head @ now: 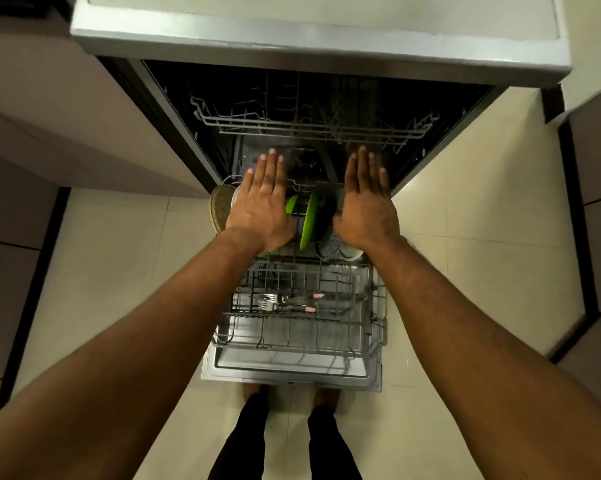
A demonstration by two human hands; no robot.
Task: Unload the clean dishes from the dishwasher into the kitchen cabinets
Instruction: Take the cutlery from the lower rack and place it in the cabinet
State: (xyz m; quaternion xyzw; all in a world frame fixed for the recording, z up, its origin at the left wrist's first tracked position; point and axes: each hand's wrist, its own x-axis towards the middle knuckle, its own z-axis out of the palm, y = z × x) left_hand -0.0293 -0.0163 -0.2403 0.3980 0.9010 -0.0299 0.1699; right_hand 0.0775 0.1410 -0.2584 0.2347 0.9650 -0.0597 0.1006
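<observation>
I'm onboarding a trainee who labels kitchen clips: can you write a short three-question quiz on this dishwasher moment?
1. True or false: the left hand grips a green plate.
2. Where do the forks lie? A. upper rack B. lower rack C. floor
3. Is the right hand open or shut?
Key: 1 false, its fingers are straight; 2 B; 3 open.
</observation>
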